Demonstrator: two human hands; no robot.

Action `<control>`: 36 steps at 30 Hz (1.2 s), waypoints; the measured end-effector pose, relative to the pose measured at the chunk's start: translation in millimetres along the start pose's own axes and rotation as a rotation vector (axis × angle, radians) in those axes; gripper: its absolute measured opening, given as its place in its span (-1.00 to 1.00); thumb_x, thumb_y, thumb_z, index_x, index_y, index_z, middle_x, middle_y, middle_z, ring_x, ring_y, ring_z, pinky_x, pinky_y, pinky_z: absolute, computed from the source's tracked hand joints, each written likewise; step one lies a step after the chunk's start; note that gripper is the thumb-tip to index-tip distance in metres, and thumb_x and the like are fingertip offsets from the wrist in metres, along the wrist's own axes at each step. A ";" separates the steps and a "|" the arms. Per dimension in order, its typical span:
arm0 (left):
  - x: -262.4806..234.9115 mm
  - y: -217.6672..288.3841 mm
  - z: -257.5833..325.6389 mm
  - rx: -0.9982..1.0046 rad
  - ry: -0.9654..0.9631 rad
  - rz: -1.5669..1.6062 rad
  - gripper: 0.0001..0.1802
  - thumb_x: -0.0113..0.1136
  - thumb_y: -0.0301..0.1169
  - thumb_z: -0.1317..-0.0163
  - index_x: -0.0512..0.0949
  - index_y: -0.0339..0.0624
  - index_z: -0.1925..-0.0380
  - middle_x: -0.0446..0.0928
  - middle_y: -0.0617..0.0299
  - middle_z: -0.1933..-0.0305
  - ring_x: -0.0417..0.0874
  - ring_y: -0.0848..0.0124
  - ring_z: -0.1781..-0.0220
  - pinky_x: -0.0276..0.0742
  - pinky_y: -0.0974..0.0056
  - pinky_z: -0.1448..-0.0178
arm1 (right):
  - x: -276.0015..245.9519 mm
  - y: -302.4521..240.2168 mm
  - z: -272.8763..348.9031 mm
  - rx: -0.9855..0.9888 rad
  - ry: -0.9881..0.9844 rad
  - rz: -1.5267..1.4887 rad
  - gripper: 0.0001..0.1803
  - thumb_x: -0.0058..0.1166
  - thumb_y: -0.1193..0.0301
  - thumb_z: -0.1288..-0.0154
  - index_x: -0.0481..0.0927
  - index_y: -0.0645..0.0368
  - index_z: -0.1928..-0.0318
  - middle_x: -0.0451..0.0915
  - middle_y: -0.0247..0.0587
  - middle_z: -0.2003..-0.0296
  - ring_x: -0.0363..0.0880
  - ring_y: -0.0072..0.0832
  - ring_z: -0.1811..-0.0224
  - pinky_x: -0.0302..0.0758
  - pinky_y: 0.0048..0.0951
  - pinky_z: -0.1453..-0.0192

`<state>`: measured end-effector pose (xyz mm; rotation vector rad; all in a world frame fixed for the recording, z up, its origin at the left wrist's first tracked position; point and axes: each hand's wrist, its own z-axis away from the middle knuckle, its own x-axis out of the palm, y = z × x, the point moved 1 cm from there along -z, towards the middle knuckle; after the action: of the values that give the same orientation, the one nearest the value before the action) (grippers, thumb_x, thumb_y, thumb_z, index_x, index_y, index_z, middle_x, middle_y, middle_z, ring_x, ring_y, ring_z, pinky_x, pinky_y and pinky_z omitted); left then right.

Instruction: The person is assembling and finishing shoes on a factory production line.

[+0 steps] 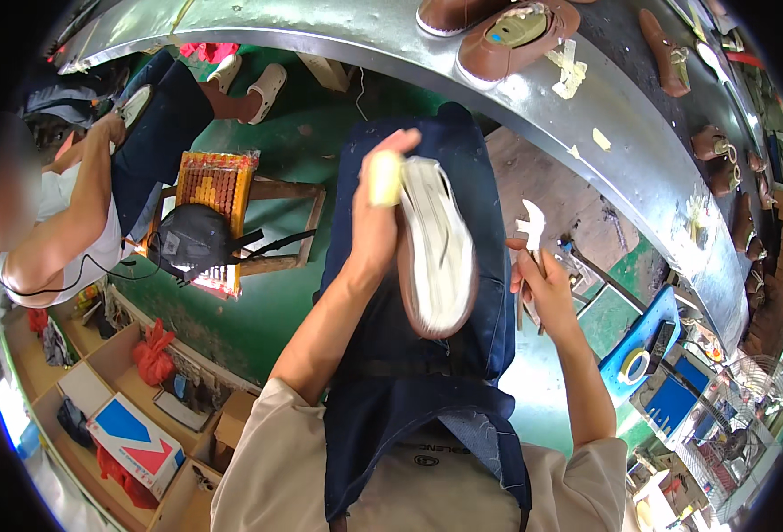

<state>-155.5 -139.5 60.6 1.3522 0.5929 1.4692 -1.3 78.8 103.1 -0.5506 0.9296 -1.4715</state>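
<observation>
My left hand (377, 213) is closed around the side of a shoe (440, 253), with yellow wrapping on one finger. The shoe lies bottom up over my lap, toe end nearer me; its underside is whitish and brown upper shows along its edge. To the right of it, my right hand (542, 282) grips a pair of metal pincers (531, 222). Their curved, shiny head points away from me, apart from the shoe, and the handle ends stick out below my fingers. A dark blue apron (489, 328) covers my lap under the shoe.
A curved metal bench (622, 106) bears several brown shoes (516, 40). At left sits another person (63, 204), near a wooden stool (307, 222) with a black backpack (195, 238). Shelving (125, 355) stands lower left; a blue tray (649, 328) and a wire-guarded fan (737, 443) are right.
</observation>
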 end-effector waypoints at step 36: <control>-6.1 -9.0 12.1 0.161 -0.327 -0.520 -0.57 0.16 -0.46 -0.47 0.46 -0.23 -0.31 0.52 0.11 -0.33 0.55 0.34 -0.33 0.38 0.27 -0.44 | 56.0 -9.7 -23.8 -0.406 -0.015 0.580 -0.66 0.02 0.18 -0.58 0.43 0.26 0.07 0.63 0.19 0.47 0.63 0.20 0.37 0.52 0.08 0.31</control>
<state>-142.1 -144.8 53.2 1.3904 0.7871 0.7776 -33.7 28.9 87.0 -0.5224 1.2600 -0.7602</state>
